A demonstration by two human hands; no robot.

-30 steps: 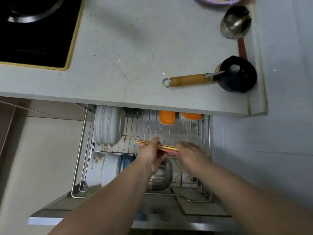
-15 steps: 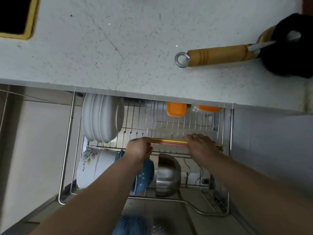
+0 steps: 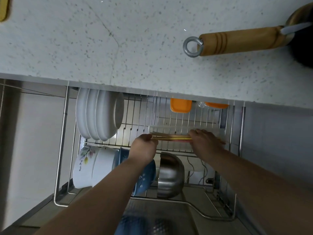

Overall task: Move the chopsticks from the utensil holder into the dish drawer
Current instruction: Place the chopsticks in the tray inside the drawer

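A bundle of yellow and red chopsticks (image 3: pixel 172 138) lies level between my two hands, low over a pale translucent tray (image 3: pixel 169 128) inside the open wire dish drawer (image 3: pixel 63 133). My left hand (image 3: pixel 144 148) grips the bundle's left end. My right hand (image 3: pixel 205 141) is closed over the right part, and the tips stick out past it to the right. The black utensil holder (image 3: pixel 301 53) is cut off at the top right edge on the counter.
White plates (image 3: pixel 98 116) stand on edge at the drawer's back left. White bowls (image 3: pixel 91 167), a blue bowl (image 3: pixel 145 177) and a steel bowl (image 3: pixel 169 173) fill the front row. Orange lids (image 3: pixel 180 105) sit at the back. A wooden handle with a ring (image 3: pixel 237 41) lies on the speckled counter (image 3: pixel 118 39).
The camera has come much closer to the drawer. Both hands have moved the chopsticks deeper, down toward the tray, and my hands have spread further apart along the bundle.
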